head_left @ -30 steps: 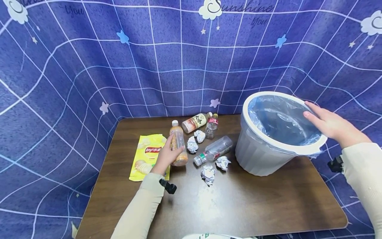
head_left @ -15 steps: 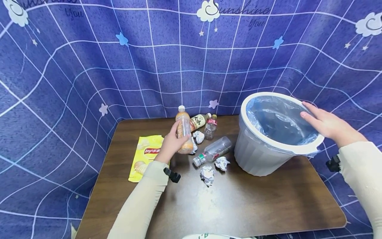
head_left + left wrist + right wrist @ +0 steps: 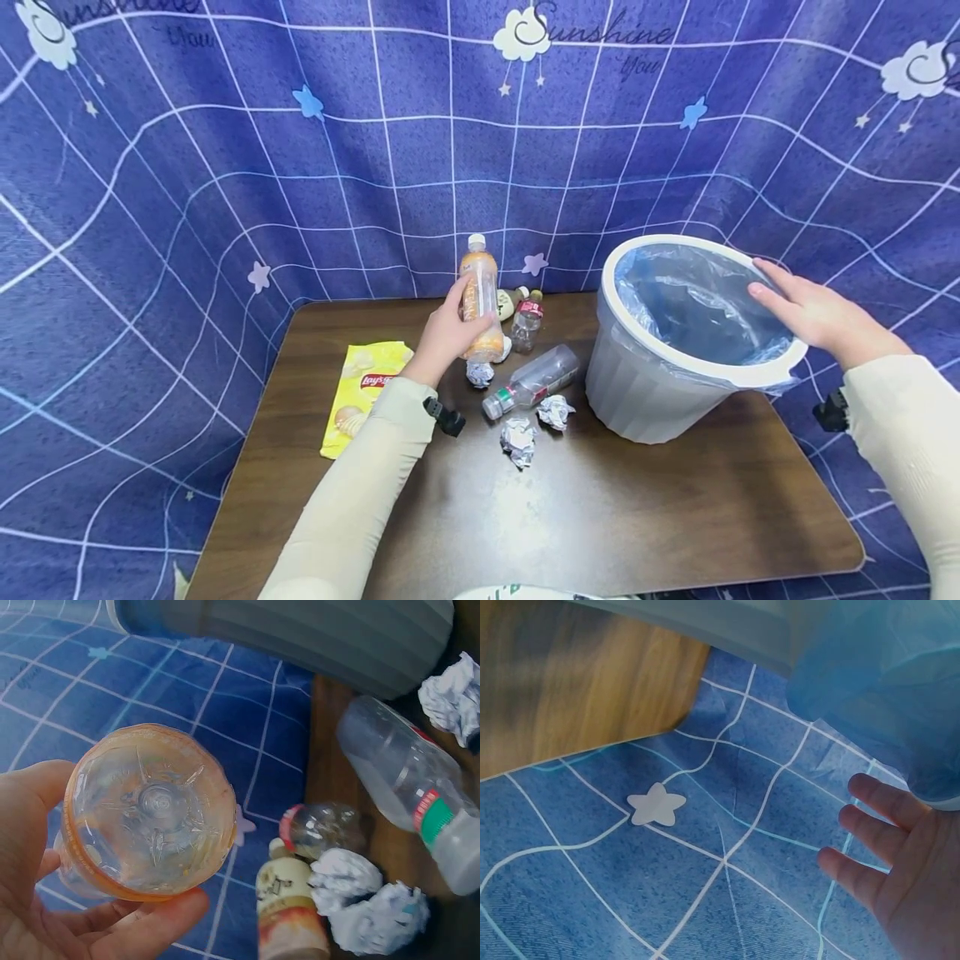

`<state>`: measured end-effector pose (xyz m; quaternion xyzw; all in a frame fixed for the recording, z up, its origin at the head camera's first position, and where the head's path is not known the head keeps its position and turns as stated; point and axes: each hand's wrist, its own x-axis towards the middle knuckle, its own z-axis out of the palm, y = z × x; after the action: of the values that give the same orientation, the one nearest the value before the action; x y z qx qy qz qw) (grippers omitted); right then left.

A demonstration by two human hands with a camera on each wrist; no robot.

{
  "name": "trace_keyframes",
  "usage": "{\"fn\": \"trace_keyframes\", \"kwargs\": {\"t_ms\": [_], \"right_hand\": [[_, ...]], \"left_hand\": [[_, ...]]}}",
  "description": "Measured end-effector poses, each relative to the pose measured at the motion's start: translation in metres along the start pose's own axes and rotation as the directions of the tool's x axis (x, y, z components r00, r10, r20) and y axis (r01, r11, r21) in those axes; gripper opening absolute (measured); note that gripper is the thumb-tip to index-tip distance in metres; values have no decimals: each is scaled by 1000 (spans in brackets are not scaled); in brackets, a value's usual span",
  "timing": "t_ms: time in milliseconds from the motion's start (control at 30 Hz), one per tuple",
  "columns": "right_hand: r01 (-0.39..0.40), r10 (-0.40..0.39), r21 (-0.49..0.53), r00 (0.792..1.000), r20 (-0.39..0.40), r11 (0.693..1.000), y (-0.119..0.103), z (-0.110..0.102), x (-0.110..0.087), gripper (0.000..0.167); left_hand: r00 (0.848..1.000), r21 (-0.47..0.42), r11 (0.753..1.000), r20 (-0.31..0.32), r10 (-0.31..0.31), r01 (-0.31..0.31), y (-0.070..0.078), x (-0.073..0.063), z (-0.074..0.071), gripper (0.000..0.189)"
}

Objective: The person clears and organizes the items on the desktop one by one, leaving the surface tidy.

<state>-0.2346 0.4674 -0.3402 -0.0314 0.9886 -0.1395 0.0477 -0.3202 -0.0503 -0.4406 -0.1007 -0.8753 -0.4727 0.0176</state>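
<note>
My left hand [image 3: 448, 332] grips a clear plastic bottle [image 3: 480, 304] with an orange-printed wrap and white cap. The bottle is off the table, cap pointing away, its round base [image 3: 154, 814] facing the left wrist view. My right hand [image 3: 821, 321] rests at the right rim of a grey trash bin [image 3: 652, 392] with a clear liner, its fingers straight; three fingertips [image 3: 866, 787] show outside the bin in the right wrist view. Beyond the held bottle lie a cream-labelled drink bottle [image 3: 289, 900] and a small red-labelled bottle [image 3: 527, 321], the former partly hidden.
A yellow Lay's chip bag [image 3: 352, 400] lies left on the brown table [image 3: 600, 517]. An empty clear bottle [image 3: 543, 375] with a green neck band lies near the bin. Around it are crumpled paper balls [image 3: 517, 440]. Blue grid-patterned cloth [image 3: 375, 167] hangs behind the table.
My left hand has lifted the orange-wrapped bottle from the table beside the chip bag and carried it right and away. The right hand stays at the bin's rim.
</note>
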Motion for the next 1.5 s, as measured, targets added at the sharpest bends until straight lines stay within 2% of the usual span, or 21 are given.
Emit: {"fn": "trace_keyframes", "kwargs": {"t_ms": [333, 633, 967, 1200, 1500], "right_hand": [[4, -4, 5, 1000, 7, 1000, 3, 4, 0, 73], [14, -14, -1, 1000, -5, 1000, 4, 4, -1, 72], [14, -14, 0, 1000, -1, 1000, 5, 2, -1, 73], [-1, 1, 9, 1000, -1, 1000, 1, 1, -3, 73], [7, -6, 32, 1000, -2, 999, -1, 1, 0, 72]], "left_hand": [[997, -25, 997, 25, 75, -74, 44, 10, -1, 83], [990, -98, 988, 58, 128, -122, 72, 17, 3, 85], [977, -83, 977, 62, 202, -197, 103, 28, 9, 87], [973, -182, 964, 92, 211, -192, 128, 30, 14, 86], [966, -189, 961, 125, 226, -200, 160, 30, 23, 85]]}}
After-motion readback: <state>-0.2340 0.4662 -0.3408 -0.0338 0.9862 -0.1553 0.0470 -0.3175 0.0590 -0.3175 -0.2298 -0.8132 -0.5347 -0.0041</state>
